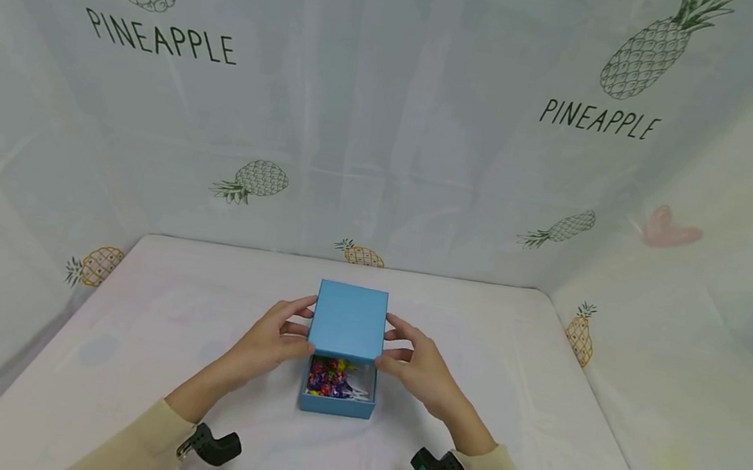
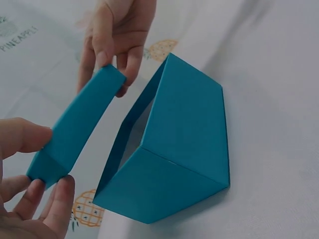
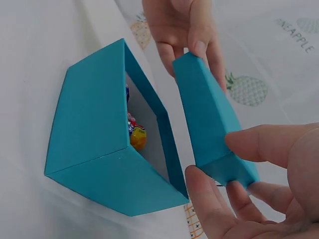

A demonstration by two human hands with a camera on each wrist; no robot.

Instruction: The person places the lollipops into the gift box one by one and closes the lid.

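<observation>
Both hands hold a blue box lid by its opposite sides, above a matching blue box. My left hand grips the lid's left side, thumb at the near corner. On the right side, my right hand grips it the same way. Wrist views show the lid raised apart from the box, with a gap between them. Inside the box lie shiny wrapped candies, red, purple and yellow, mostly at its left, beside something white. The lid hides the box's far part.
The box stands on a table covered with a white cloth. Behind it hangs a pale curtain printed with pineapples, and more printed cloth slopes up on the right. Dark wrist cameras sit on both wrists.
</observation>
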